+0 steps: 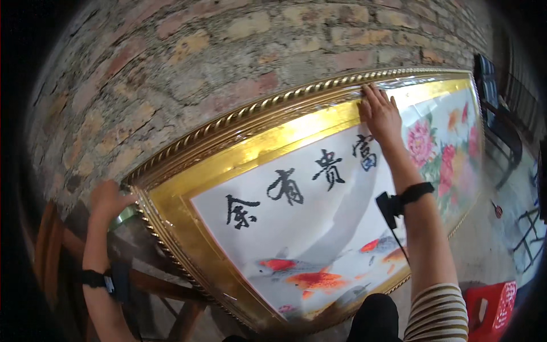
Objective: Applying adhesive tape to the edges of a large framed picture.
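A large framed picture (342, 222) leans against the brick wall before me, with an ornate gold frame (265, 112) and a twisted-rope edge. Koi, pink peonies and several black brush characters show on its white ground. At the frame's upper left corner, my left hand (107, 199) is closed around a greenish round thing (124, 216) that looks like a roll of tape, partly hidden by the hand. My right hand (380, 112) lies flat on the top rail, fingertips on its shiny, film-like surface. Each wrist wears a black strap with a small device.
The rough brick wall (252, 38) rises behind the frame. Wooden furniture legs (164, 284) stand at lower left. A red plastic stool (491, 305) is at lower right, with a dark chair (498, 115) farther back. Scissors (496, 209) with a red handle lie on the floor.
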`<control>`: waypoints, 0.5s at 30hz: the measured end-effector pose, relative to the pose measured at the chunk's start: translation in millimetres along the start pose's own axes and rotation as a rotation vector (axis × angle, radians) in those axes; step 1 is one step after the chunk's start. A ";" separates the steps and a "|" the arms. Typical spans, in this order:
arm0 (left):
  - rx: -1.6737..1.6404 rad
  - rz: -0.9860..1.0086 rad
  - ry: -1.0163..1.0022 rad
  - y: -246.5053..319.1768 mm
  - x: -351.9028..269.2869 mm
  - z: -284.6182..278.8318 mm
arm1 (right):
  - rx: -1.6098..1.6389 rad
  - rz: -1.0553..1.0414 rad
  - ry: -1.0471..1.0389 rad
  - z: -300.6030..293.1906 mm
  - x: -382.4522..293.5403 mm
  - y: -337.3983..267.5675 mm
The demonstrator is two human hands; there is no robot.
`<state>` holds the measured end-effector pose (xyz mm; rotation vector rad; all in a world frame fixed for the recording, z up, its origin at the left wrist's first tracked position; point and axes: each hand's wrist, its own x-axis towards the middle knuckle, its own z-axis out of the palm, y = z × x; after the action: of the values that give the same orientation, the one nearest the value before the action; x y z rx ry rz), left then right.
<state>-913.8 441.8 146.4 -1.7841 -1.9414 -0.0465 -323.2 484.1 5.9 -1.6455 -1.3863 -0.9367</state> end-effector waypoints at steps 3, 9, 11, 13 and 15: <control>-0.002 -0.021 -0.044 3.7 0.7 -5.5 | -0.208 0.328 -0.283 -10.0 21.6 -9.0; -0.025 0.015 -0.025 11.2 6.5 -2.0 | -0.199 0.344 -0.033 10.8 11.0 -112.5; 0.006 -0.027 -0.095 18.3 3.6 -10.4 | 0.052 0.238 -0.005 -8.3 -6.8 -165.7; 0.026 -0.031 -0.075 13.7 1.5 -7.2 | 0.229 0.004 0.066 -23.7 -25.5 -197.7; 0.034 -0.029 -0.069 10.6 3.4 -3.3 | 0.288 -0.025 0.092 -20.9 -24.5 -183.1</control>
<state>-902.8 445.3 147.4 -1.7569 -2.0049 0.0381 -508.8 474.6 11.1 -1.3569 -1.4093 -0.7750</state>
